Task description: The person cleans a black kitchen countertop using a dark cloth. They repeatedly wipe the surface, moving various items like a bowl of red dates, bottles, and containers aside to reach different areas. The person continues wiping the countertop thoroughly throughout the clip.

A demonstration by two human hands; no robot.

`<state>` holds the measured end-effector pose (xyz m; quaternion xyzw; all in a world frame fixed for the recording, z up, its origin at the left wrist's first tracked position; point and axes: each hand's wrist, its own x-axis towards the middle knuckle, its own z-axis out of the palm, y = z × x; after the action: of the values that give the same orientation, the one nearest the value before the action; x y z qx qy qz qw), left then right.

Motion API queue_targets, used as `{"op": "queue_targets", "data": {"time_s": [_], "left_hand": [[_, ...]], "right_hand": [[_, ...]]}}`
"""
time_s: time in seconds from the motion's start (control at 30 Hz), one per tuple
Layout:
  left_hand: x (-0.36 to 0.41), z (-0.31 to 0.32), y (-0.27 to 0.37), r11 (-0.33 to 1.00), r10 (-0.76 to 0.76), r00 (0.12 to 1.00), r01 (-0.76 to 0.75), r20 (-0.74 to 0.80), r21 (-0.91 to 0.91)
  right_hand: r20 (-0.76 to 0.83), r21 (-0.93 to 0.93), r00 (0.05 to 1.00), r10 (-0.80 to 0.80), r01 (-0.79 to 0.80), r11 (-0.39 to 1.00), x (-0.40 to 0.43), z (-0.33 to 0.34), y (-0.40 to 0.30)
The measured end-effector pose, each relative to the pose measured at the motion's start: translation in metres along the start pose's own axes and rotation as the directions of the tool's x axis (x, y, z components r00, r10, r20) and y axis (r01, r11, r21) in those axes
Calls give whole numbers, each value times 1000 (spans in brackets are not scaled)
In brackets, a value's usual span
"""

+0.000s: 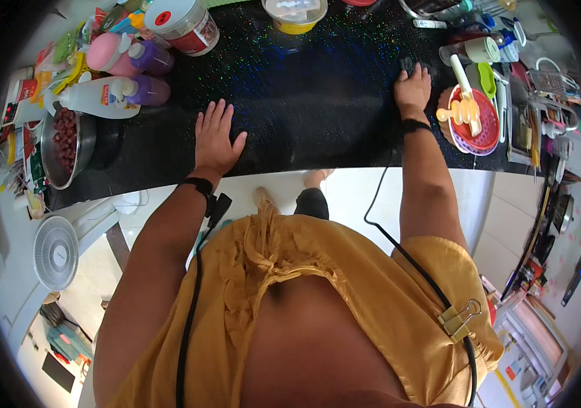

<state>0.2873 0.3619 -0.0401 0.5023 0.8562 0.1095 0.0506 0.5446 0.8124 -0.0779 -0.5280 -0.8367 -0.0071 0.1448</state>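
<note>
My left hand (217,137) rests palm down on the glossy black speckled countertop (290,132), near its front edge. Its fingers are spread and hold nothing. Farther out on the right, my right hand (413,87) is also palm down on the counter. A small dark grey patch (408,64), possibly a cloth, shows at its fingertips; whether the fingers grip it is unclear. Just right of that hand, a red plastic basket (489,120) sits in a stack, with a white-handled utensil (461,76) and a yellow honey-dipper-shaped piece (461,113) lying across it.
At the left stand a steel bowl of red grapes (66,140), a white spray bottle (99,97), purple bottles (151,57) and a pink bottle (109,53). Plastic tubs (183,28) line the back. Jars (471,51) crowd the right. A black cable (382,224) hangs by my right arm.
</note>
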Motion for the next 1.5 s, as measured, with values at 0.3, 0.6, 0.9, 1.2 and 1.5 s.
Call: {"op": "queue_targets", "data": {"time_s": [0.3, 0.6, 0.9, 1.2, 1.5], "left_hand": [[-1, -8, 3, 999, -11, 998, 14, 62, -37], [-4, 0, -1, 997, -7, 999, 4, -33, -71], [-5, -3, -3, 994, 1, 998, -8, -68, -109], [-5, -8, 1, 987, -35, 999, 32, -16, -157], [-5, -16, 3, 989, -29, 999, 35, 44, -146]], "right_hand": [[-53, 126, 934, -353, 357, 926, 2, 21, -162], [53, 406, 788, -614, 545, 734, -145, -30, -254], [205, 588, 526, -826, 608, 533, -229, -88, -217], [114, 459, 623, -774, 658, 597, -158, -54, -225], [-20, 371, 744, -668, 626, 686, -33, 31, -356]]}}
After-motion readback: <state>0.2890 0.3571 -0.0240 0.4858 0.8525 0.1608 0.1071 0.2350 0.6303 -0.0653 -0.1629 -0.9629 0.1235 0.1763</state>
